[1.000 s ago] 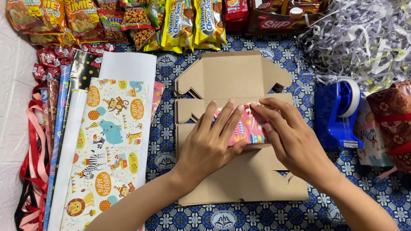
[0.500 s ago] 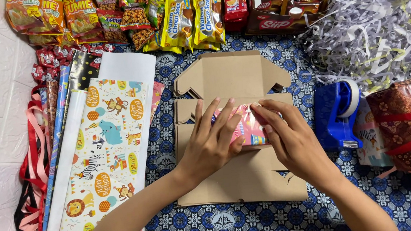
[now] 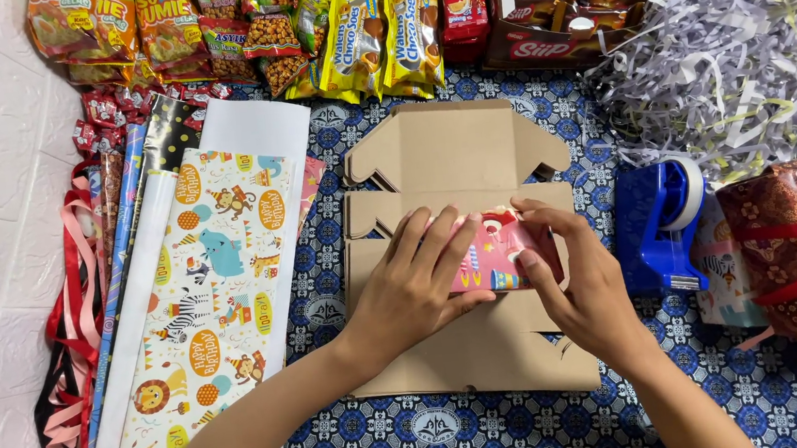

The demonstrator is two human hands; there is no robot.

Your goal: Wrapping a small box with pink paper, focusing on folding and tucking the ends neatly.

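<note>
Small pink-wrapped parcel (image 3: 497, 255) sits at centre on flat brown cardboard (image 3: 474, 348). Left hand (image 3: 414, 286) lies flat on its left half, fingers spread and pressing. Right hand (image 3: 574, 280) grips its right end, fingers curled over the top edge; likely creasing a fold there, view partly blocked. Best: keep left palm pinning, pinch paper tight. Blue tape dispenser (image 3: 657, 223) at 3 o'clock; animal-print gift wrap (image 3: 220, 290) at 9.

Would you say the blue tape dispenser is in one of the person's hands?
No, the blue tape dispenser stands alone beside the right hand.
</note>
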